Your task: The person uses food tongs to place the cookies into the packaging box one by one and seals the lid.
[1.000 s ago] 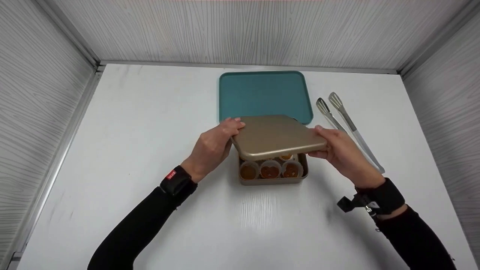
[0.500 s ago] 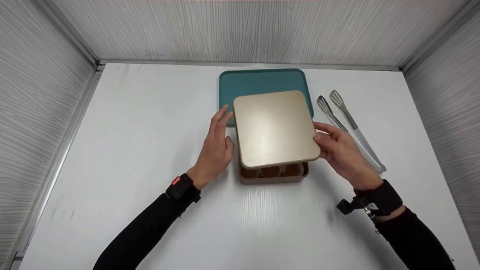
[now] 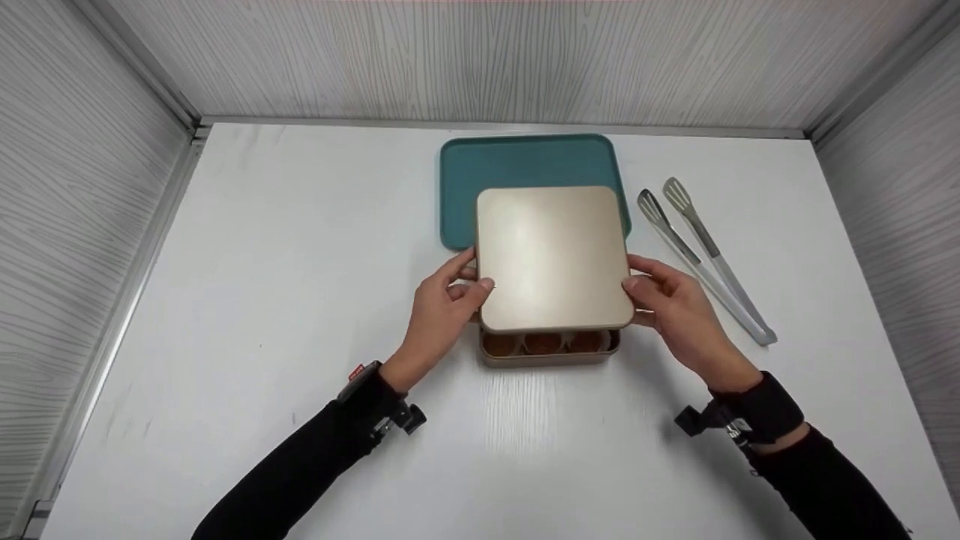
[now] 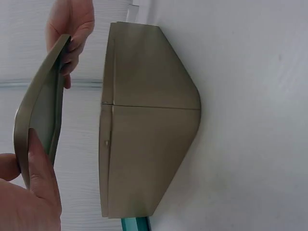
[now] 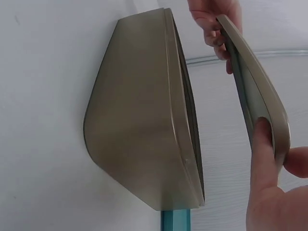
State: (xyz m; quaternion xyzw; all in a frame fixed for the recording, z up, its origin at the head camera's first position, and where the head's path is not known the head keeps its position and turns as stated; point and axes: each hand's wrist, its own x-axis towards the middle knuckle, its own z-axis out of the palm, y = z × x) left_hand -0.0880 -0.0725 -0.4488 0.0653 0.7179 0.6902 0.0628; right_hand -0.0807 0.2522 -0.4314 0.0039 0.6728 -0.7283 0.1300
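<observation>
A gold square lid [image 3: 553, 259] is held level above a matching tin box [image 3: 547, 361], apart from its rim in both wrist views. My left hand [image 3: 442, 311] pinches the lid's left edge, thumb on top and fingers beneath. On the opposite edge my right hand [image 3: 679, 315] grips it the same way. Brown round treats [image 3: 542, 343] in pale paper cups show in the box's front row; the lid hides the rest in the head view. The left wrist view shows the box's side wall [image 4: 149, 115] standing on the table.
Behind the box lies a teal tray [image 3: 532, 161], its front part covered by the lid from above. Metal tongs [image 3: 716, 262] with slotted ends lie to the right. Pale wood-grain panels [image 3: 510, 60] enclose the white table [image 3: 300, 225] at the back and sides.
The lid has turned from tilted to level and squared up over the box. My left hand let go of its edge, then took hold again lower down. The right hand kept its grip.
</observation>
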